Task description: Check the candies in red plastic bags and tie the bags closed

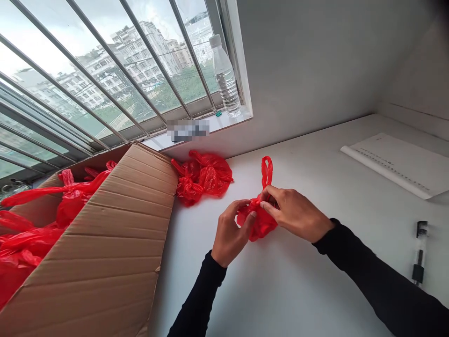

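Just below the middle of the frame, your left hand [231, 229] is holding the red bag [264, 228] by its left side, thumb and index finger slightly parted around the plastic. The bag is sitting right of and below centre, its long axis running nearly upright, loop pointing toward the top. Further right, your right hand [293, 213] is pinching the gathered plastic between fingertips.

The head camera looks forward and down from above and behind the fingers [275, 193], fairly near, the window [115, 77] beyond them leftward.
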A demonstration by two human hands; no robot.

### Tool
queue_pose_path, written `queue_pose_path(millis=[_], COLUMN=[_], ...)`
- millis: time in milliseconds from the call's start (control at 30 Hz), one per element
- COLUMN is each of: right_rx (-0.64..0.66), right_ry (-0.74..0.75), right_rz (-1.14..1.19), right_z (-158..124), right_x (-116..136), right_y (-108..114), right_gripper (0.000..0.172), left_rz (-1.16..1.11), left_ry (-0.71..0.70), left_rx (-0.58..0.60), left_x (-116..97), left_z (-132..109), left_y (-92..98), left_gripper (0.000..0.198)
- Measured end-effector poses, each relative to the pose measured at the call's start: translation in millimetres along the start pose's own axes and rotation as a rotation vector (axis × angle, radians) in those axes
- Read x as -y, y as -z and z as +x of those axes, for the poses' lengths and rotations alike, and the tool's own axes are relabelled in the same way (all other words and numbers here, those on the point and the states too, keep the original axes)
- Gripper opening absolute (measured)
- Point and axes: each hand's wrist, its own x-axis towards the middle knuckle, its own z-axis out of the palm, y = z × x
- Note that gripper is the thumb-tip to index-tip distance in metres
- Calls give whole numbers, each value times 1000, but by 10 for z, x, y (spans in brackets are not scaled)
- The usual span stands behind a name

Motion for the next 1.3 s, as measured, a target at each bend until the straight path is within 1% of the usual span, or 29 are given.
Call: queue_pose_path(millis=[100, 133, 200, 267, 333, 400, 500, 567, 600, 633, 700, 733, 800, 867, 933, 1033, 1133, 1200, 1300], right_rx=[14, 19, 31, 31, 9, -16, -19, 0, 12, 19, 21, 15, 4, 14, 22, -3, -24, -44, -67], right_ry=[0, 6, 14, -8, -49, -59, -37, -41, -44, -40, 0, 31, 93, 115, 95, 4, -77, -66, 2], right_rz=[1, 6, 4, -24, -54, -66, -67, -61, -53, -43, -17, -7, -3, -4, 6, 12, -7, -25, -22], right_z=[-25, -30, -38, -39, -35, -27, -17, -22, -28, -36, -50, -55, -56, -50, -43, -45, -57, -60, -54], right_x=[23, 26, 21, -2, -42, -88, -127, -115, -100, -79, -35, -15, 13, 22, 14, -18, -44, -46, -26], right_y=[13, 20, 44, 81, 120, 146, 149, 133, 122, 110, 82, 68, 43, 35, 54, 121, 179, 183, 136], right_gripper=[12, 12, 12, 11, 11, 12, 14, 13, 12, 11, 10, 12, 17, 13, 10, 10, 10, 10, 14], left_rz=[-30, -34, -32, -25, -25, -28, -14, 12, 27, 39, 45, 37, 11, -21, -57, -130, -196, -217, -198], left_ry=[29, 40, 67, 99, 126, 131, 67, -5, -37, -62, -91, -99, -106, -90, -41, 59, 132, 143, 122], left_rx=[-16, -25, -54, -107, -160, -195, -212, -193, -176, -159, -137, -132, -131, -156, -216, -318, -378, -386, -340], left_x=[-3, 9, 65, 152, 239, 283, 235, 159, 122, 91, 49, 37, 23, 21, 36, 90, 127, 102, 1], left_z=[-54, -67, -81, -86, -93, -112, -153, -168, -167, -161, -139, -128, -112, -109, -116, -133, -152, -167, -185], left_y=[34, 51, 99, 166, 237, 284, 272, 217, 186, 157, 115, 104, 101, 117, 149, 211, 262, 271, 241], left_gripper=[9, 9, 13, 15, 18, 19, 21, 35, 38, 34, 18, 12, 10, 9, 9, 15, 23, 25, 24])
